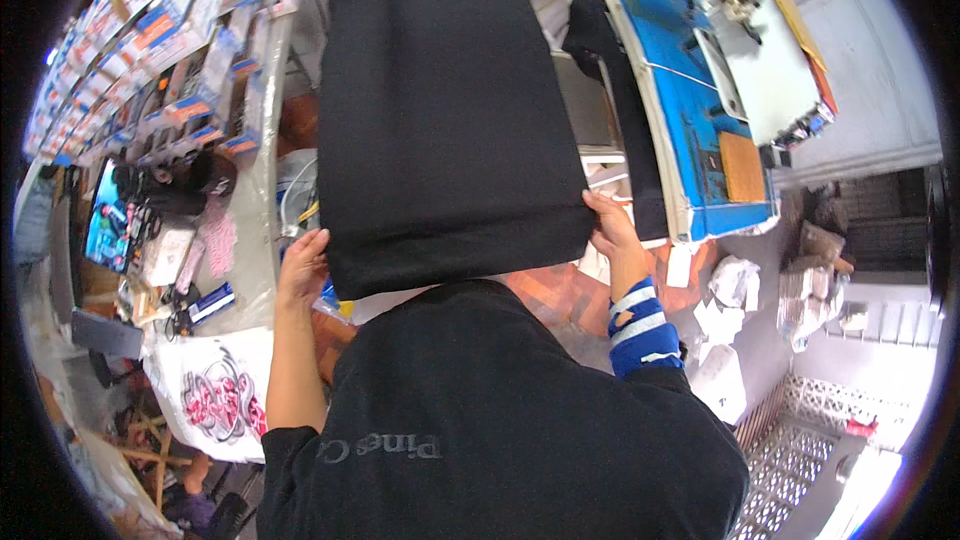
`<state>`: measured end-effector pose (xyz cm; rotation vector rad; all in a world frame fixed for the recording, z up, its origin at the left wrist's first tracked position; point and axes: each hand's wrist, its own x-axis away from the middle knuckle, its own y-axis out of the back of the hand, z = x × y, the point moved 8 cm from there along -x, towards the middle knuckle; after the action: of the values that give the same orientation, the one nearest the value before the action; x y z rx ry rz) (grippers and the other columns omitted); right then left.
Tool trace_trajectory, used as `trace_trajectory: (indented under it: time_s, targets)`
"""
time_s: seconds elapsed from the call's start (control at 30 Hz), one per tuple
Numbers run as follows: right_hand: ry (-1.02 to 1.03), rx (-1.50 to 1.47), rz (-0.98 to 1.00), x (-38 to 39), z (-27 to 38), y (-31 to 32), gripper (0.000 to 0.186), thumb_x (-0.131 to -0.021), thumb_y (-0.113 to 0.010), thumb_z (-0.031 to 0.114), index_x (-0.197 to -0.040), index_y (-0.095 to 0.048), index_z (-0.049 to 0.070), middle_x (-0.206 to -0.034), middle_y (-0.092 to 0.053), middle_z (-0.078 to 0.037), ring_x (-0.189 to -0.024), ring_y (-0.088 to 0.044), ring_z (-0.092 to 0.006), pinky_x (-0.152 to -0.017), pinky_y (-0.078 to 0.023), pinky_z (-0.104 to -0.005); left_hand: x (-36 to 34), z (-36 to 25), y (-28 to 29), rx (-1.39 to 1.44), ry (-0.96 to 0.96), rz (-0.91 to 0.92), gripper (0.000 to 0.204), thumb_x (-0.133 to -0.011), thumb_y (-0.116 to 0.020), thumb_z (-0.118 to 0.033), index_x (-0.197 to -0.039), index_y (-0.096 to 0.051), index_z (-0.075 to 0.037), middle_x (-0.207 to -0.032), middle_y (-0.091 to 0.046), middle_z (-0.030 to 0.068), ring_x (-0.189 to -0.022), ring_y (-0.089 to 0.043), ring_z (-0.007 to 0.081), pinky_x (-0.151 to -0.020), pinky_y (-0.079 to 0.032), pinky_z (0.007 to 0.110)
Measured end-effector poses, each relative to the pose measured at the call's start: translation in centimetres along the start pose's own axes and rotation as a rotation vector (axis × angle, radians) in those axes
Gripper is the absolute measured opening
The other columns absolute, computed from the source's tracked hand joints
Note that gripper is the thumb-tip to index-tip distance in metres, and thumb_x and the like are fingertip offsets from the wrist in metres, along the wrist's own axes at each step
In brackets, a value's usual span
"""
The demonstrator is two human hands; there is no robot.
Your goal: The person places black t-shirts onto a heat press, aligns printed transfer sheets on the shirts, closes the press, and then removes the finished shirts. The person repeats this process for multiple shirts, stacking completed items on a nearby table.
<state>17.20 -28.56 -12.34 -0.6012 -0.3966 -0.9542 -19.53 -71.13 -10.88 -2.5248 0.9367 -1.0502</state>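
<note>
A wide piece of black cloth, smooth and flat over most of its area, stretches out in front of me. Its near edge shows a crease and hangs slightly slanted. My left hand pinches its near left corner between thumb and fingers. At the near right side, my right hand grips the edge, thumb on top and the other fingers partly hidden. A blue-and-white striped band wraps my right wrist. What lies under the cloth is hidden.
A blue panel with a pale frame stands to the right, bearing a tan block. Stacked boxes fill the left. Below them, a cluttered table holds a lit screen and a printed white cloth. Crumpled white pieces lie at right.
</note>
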Motion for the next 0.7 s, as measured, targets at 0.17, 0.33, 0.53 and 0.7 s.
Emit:
trace_trajectory:
  time_s: [0.17, 0.33, 0.53, 0.7]
  targets:
    - [-0.177, 0.056, 0.1, 1.2, -1.7, -1.0, 0.036, -0.103, -0.061, 0.025, -0.133, -0.063, 0.006, -0.13, -0.068, -0.013, -0.118, -0.064, -0.03, -0.104, -0.051, -0.0468, -0.1, 1.3, 1.4, -0.34, -0.112, -0.073, 0.03, -0.097, -0.072, -0.035, -0.108, -0.075, -0.008, -0.087, -0.066, -0.001, -0.075, -0.056, 0.0104, -0.066, -0.045, 0.029]
    - [-0.004, 0.77, -0.32, -0.3, 2.9, 6.8, 0.048, -0.104, -0.058, 0.032, -0.143, -0.055, 0.005, -0.127, -0.069, -0.008, -0.108, -0.067, -0.0266, -0.092, -0.055, -0.0418, 4.4, 0.4, 5.6, -0.812, -0.551, -0.65, 0.024, -0.085, -0.071, -0.019, -0.104, -0.075, -0.005, -0.097, -0.073, 0.0177, -0.093, -0.07, 0.0356, -0.084, -0.055, 0.044]
    - [0.198, 0.69, -0.036, -3.3, 6.4, -3.7, 0.067, -0.107, -0.054, 0.047, -0.15, -0.047, -0.004, -0.151, -0.053, -0.019, -0.139, -0.051, -0.0317, -0.112, -0.042, -0.0399, 20.2, 7.0, 20.5, -1.112, -0.32, -1.504, 0.046, -0.092, -0.068, -0.032, -0.129, -0.061, -0.006, -0.14, -0.053, 0.0161, -0.135, -0.043, 0.0364, -0.119, -0.024, 0.058]
    - [0.742, 1.635, -0.335, -0.7, 11.6, -10.8, 0.063, -0.101, -0.063, 0.04, -0.145, -0.053, -0.004, -0.149, -0.053, -0.026, -0.138, -0.051, -0.0388, -0.116, -0.038, -0.0419, 22.7, 10.0, 24.7, -1.239, 0.142, -1.587, 0.07, -0.105, -0.048, -0.048, -0.159, -0.034, -0.007, -0.166, -0.025, 0.0207, -0.155, -0.018, 0.0419, -0.125, -0.007, 0.063]
